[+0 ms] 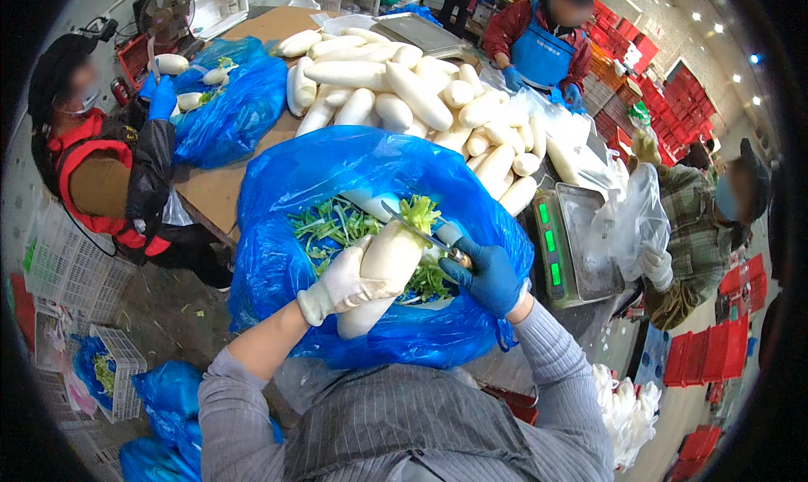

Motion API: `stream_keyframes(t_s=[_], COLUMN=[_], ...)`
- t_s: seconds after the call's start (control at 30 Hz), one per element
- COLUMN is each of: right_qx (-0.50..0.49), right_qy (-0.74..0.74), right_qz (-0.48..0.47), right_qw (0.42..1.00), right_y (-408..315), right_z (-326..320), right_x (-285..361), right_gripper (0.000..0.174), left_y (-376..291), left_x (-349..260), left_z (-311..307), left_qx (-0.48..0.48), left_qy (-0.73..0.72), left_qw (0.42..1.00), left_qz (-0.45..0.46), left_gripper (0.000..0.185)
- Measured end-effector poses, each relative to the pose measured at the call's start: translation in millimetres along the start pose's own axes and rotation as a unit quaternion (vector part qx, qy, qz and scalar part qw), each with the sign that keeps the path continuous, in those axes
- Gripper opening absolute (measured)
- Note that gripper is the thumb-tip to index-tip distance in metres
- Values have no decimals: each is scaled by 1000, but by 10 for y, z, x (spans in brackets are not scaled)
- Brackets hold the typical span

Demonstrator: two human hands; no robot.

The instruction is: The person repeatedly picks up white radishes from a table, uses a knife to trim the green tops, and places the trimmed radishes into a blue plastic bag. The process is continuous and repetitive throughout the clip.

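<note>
My left hand (pixel 344 280), in a white glove, grips a large white radish (pixel 391 255) over an open blue plastic bag (pixel 379 154). The radish tilts, its trimmed pale green leaf stubs (pixel 418 215) pointing up and away. My right hand (pixel 489 277), in a blue glove, is closed around the wooden handle of a knife (pixel 420 233). The blade lies across the radish at the base of the stubs. Cut green leaves (pixel 334 226) and part of another radish lie inside the bag, beneath the held one.
A heap of white radishes (pixel 391 84) lies beyond the bag. At right stands a scale (pixel 558 248) with a metal tray. Co-workers stand at left, far side and right; the right one holds a clear plastic bag (pixel 641 217). Another blue bag (pixel 237 103) lies at left, crates (pixel 120 368) on the floor.
</note>
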State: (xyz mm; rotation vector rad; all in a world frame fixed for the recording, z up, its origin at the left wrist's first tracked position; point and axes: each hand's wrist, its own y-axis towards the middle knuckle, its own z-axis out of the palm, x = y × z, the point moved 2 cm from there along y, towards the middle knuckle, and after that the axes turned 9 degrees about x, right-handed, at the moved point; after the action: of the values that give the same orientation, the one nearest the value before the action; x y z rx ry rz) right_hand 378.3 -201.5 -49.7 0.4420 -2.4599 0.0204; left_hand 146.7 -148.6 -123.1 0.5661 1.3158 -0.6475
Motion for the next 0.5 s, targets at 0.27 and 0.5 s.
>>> stream_keyframes(t_s=[0.27, 0.5], right_qx=[31, 29], right_qy=[25, 58], right_qz=[11, 114], right_qw=[999, 991], right_y=[-155, -578], right_z=[80, 529], right_x=[-142, -456], right_gripper=[28, 31], left_y=[-149, -270], left_x=[-277, -557], left_z=[132, -107], left_qx=[-76, -95], left_qy=[398, 235], left_qw=[914, 967], left_qz=[3, 5], left_gripper=[92, 85])
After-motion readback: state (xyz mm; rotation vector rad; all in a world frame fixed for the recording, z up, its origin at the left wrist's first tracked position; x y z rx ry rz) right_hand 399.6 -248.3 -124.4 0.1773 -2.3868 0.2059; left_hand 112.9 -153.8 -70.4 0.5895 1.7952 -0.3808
